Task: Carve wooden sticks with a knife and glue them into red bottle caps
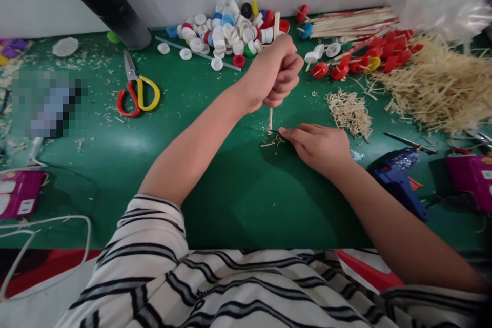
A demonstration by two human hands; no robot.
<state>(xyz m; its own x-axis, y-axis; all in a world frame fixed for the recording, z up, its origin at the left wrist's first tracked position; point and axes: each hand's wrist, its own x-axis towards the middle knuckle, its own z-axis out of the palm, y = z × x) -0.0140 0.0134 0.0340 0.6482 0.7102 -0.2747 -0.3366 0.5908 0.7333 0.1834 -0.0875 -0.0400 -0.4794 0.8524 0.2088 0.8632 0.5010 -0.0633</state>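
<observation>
I have the left hand, fingers clamped round a wooden stick, over the green table; my feed shows the right hand pinching a thin dark tool between its fingers at the stick's lower end.

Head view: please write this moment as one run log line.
left hand: closed around wooden stick | right hand: at stick's lower end, holding thin dark tool, mostly hidden | nearby: shavings pile
</observation>
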